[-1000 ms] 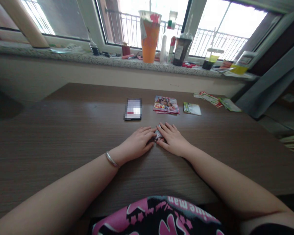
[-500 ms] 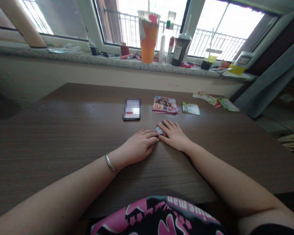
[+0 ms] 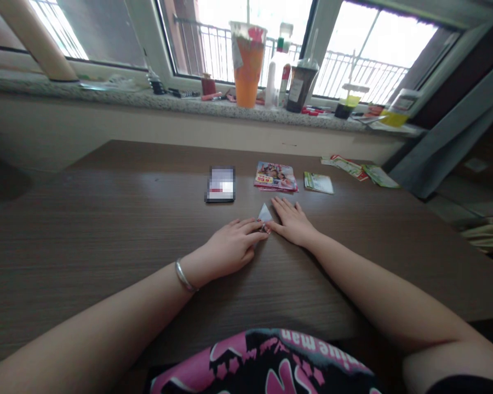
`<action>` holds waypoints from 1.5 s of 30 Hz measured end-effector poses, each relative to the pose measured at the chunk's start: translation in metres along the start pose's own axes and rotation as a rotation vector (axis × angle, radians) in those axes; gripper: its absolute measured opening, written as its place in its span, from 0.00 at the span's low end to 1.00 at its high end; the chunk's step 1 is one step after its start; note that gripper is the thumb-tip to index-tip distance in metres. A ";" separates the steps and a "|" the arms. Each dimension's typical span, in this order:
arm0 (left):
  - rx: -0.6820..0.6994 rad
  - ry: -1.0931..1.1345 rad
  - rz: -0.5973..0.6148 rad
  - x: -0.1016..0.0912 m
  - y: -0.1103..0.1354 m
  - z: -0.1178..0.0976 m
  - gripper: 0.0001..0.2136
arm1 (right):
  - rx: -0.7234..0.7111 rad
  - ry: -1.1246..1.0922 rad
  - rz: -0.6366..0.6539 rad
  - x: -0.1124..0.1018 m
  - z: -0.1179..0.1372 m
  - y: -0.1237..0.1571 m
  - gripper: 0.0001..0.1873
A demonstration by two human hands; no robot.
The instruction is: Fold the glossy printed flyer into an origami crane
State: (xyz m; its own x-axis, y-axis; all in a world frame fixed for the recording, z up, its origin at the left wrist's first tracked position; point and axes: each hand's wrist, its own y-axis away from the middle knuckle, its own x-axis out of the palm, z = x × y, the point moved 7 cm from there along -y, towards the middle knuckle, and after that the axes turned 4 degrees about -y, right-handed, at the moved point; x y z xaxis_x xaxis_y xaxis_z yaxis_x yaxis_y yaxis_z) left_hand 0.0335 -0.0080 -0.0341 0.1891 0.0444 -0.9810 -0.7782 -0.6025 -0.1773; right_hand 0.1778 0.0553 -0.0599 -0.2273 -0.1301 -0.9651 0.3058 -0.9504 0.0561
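Observation:
A small piece of folded paper (image 3: 264,212) lies on the brown table (image 3: 107,230), its pale pointed tip facing away from me. My left hand (image 3: 235,244), with a silver bangle at the wrist, lies over its near left part, fingers stretched out and pressing it down. On the right, my right hand (image 3: 293,223) rests flat with its fingers spread. Its thumb touches the paper's near right edge. The lower part of the paper is hidden under my fingers.
Beyond my hands lie a blurred-out dark-edged rectangle (image 3: 221,184), a stack of colourful leaflets (image 3: 276,176), a small green-and-white paper stack (image 3: 318,183) and more printed papers (image 3: 349,167). On the windowsill (image 3: 181,104) stand an orange drink cup (image 3: 246,71), a dark drink cup (image 3: 301,85) and bottles.
My right hand has slid slightly right, its fingers lifting clear of the paper's tip, which now shows. My left hand stays nearly in place on the paper.

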 end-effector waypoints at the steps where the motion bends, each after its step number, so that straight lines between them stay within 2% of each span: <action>1: -0.001 0.002 0.000 -0.001 0.001 0.000 0.21 | -0.001 0.010 0.005 0.000 -0.002 -0.003 0.40; 11: -0.003 0.012 -0.014 -0.002 0.003 0.003 0.22 | -0.008 0.004 -0.077 -0.009 -0.008 -0.023 0.31; 17: 0.000 0.029 0.005 0.005 0.000 0.007 0.23 | -0.013 -0.025 -0.052 -0.006 -0.007 -0.023 0.39; 22: -0.012 0.069 0.024 0.005 -0.003 0.008 0.24 | 0.024 -0.046 -0.151 -0.009 -0.008 -0.027 0.39; 33: -0.012 0.092 0.037 0.003 -0.003 0.009 0.25 | 0.135 -0.043 -0.310 -0.027 -0.007 -0.042 0.27; 39: -0.039 0.078 0.092 0.007 -0.001 0.013 0.26 | 0.155 -0.001 -0.372 -0.031 -0.010 -0.049 0.27; 45: -0.039 0.075 0.092 0.009 -0.002 0.014 0.26 | 0.164 0.011 -0.413 -0.031 -0.011 -0.050 0.28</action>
State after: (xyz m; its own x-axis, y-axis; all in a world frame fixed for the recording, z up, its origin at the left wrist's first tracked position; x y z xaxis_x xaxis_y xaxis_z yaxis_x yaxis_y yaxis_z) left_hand 0.0290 0.0047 -0.0439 0.1632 -0.0712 -0.9840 -0.7704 -0.6323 -0.0820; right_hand 0.1799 0.1096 -0.0355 -0.2895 0.2722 -0.9177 0.0406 -0.9544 -0.2959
